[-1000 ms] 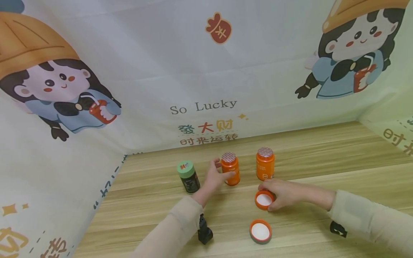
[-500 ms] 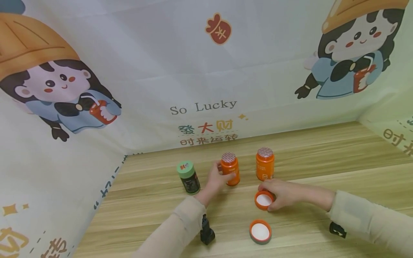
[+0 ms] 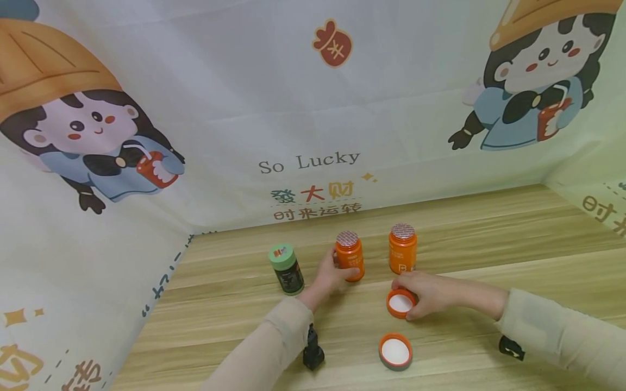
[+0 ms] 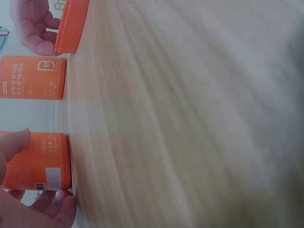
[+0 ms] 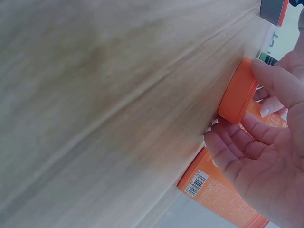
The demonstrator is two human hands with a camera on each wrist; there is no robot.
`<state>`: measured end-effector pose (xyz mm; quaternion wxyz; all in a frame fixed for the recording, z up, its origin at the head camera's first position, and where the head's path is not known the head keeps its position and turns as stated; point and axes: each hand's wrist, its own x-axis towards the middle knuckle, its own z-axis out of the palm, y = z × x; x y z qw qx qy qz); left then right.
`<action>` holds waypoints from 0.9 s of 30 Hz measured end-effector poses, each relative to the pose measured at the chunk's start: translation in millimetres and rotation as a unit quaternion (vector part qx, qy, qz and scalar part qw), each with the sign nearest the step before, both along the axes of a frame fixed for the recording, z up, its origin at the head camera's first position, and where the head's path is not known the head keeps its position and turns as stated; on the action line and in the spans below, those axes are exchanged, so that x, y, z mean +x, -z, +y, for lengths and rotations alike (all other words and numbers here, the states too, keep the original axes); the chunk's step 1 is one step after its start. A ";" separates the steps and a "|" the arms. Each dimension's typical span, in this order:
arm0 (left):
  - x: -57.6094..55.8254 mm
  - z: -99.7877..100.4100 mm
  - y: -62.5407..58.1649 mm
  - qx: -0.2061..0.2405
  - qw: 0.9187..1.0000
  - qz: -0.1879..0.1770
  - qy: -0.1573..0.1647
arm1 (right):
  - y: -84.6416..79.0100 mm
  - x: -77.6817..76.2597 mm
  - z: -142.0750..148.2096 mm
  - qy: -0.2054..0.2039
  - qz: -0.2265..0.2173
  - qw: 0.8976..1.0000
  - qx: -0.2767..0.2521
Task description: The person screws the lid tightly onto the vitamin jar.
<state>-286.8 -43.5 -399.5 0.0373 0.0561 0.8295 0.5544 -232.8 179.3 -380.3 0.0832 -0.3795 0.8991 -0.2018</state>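
My left hand (image 3: 329, 276) holds an upright orange bottle (image 3: 353, 262), thumb across its front and fingers at its far side. Silver printed foil covers the bottle's mouth. In the left wrist view this bottle (image 4: 35, 159) shows a barcode label near its base. My right hand (image 3: 432, 294) grips an orange screw cap (image 3: 401, 303), white inside turned up, on the wooden table. The right wrist view has the thumb on one edge of the cap (image 5: 239, 90) and fingertips at the opposite edge. Just behind that hand stands a second foil-topped orange bottle (image 3: 403, 251).
Nearer the front edge lies another cap (image 3: 395, 351), white inside up, with an orange rim and grey outside. A dark jar with a green lid (image 3: 282, 258) stands left of the left hand. A printed white cloth (image 3: 235, 136) walls the table's back and sides.
The left hand's fingers and thumb have slipped slightly lower on the bottle, which stays about where it was. The right hand and its cap have not visibly moved.
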 end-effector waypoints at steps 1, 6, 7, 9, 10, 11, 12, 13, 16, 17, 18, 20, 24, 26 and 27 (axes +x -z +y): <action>0.0 -0.1 0.0 -0.001 1.000 0.001 0.001 | 0.2 -0.2 0.0 0.000 0.000 1.000 0.001; 0.4 -0.6 -0.4 -0.006 1.000 0.003 -0.001 | -0.6 -0.3 -0.4 -0.002 -0.003 1.000 -0.001; 0.3 -0.9 -0.6 -0.006 1.000 0.003 -0.001 | -0.9 -0.3 -0.6 -0.002 -0.003 1.000 -0.001; 0.0 -2.0 -0.5 -0.007 1.000 0.008 0.001 | -1.5 -0.3 -1.0 -0.003 -0.002 1.000 -0.003; 0.1 -2.6 -0.7 -0.007 1.000 0.009 0.002 | -1.8 -0.3 -1.2 -0.003 -0.002 1.000 -0.003; 0.1 -3.3 -0.7 -0.008 1.000 0.011 0.003 | -1.8 -0.3 -1.3 -0.003 -0.002 1.000 -0.003; 0.3 -4.2 -0.5 -0.007 1.000 0.013 0.007 | -1.8 -0.3 -1.3 -0.003 -0.002 1.000 -0.003; 0.8 -5.0 -0.7 -0.005 1.000 0.015 0.010 | -1.8 -0.3 -1.3 -0.002 -0.003 1.000 -0.002; 4.3 -7.4 -1.3 -0.001 1.000 0.015 0.019 | -1.4 -0.2 -1.1 -0.004 -0.001 1.000 -0.002; 5.8 -8.4 -1.6 -0.003 1.000 0.017 0.023 | -1.2 0.0 -0.9 -0.004 0.000 1.000 -0.003; 7.7 -9.3 -2.5 -0.004 0.999 0.017 0.027 | -1.0 0.1 -0.7 -0.004 0.001 1.000 -0.002; 11.6 -11.0 -4.6 -0.012 0.999 0.016 0.033 | -0.8 0.4 -0.4 -0.006 0.002 1.000 -0.002; 18.9 -14.8 -9.1 -0.033 0.998 0.014 0.053 | -1.2 0.5 0.1 -0.007 0.000 1.000 -0.003; 22.4 -16.2 -10.6 -0.043 0.997 0.007 0.061 | -1.7 0.5 0.3 -0.007 -0.001 1.000 -0.004; 23.8 -16.6 -10.8 -0.047 0.997 0.003 0.064 | -2.0 0.5 0.5 -0.007 0.000 1.000 -0.004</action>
